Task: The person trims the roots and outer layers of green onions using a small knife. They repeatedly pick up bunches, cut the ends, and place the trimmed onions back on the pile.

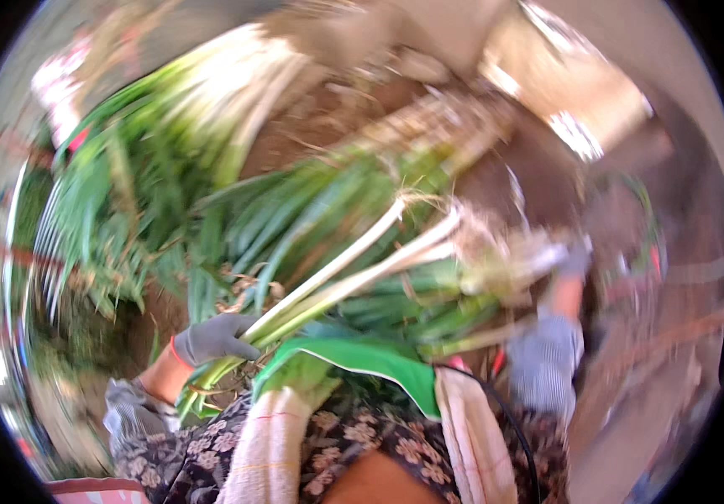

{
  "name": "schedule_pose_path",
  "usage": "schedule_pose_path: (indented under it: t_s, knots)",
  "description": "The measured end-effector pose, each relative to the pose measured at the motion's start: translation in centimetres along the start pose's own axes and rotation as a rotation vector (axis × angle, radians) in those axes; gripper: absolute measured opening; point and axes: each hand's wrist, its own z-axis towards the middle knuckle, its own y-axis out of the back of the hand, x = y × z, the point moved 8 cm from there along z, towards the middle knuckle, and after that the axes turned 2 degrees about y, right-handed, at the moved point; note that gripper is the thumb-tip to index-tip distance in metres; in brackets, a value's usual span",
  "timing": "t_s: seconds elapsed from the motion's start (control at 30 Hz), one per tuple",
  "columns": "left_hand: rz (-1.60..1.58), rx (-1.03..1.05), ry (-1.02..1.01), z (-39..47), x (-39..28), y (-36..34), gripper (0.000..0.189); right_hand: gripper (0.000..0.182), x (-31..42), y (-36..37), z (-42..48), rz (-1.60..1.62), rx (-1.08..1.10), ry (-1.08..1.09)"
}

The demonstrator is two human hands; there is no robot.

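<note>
My left hand, in a grey work glove with an orange cuff edge, grips a few long spring onions. Their white shanks and stringy roots point up and to the right, while green leaves hang below the hand. My right hand, also gloved, reaches out at the right beside the pale root ends of more spring onions. Blur hides its fingers, so whether it holds any stalk is unclear. Beneath the held stalks lies a loose heap of spring onions, leaves towards the left.
A large pile of spring onions with bright white shanks lies at the upper left. A tan box-like object stands at the upper right. Brown soil-like floor shows between piles. A green cloth and white towel hang before me.
</note>
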Motion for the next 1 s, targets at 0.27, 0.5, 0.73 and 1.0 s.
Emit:
schedule_pose_path:
  t_s: [0.27, 0.5, 0.73, 1.0]
  knots:
    - [0.955, -0.915, 0.093, -10.3, -8.2, 20.4, 0.027, 0.064, -0.6, -2.6, -7.6, 0.36, 0.072, 0.109]
    - [1.421, -1.252, 0.352, -6.0, -17.4, 45.3, 0.03, 0.051, 11.0, 4.4, -17.3, 0.161, 0.26, -0.059]
    - [1.672, -1.132, 0.07, 12.5, -10.3, 58.7, 0.057, 0.045, 10.8, 10.2, -31.6, 0.067, 0.059, -0.321]
    - [1.367, -1.134, -0.487, 19.9, -18.6, 44.0, 0.044, 0.038, 0.4, 2.0, -46.9, 0.447, -0.028, -0.77]
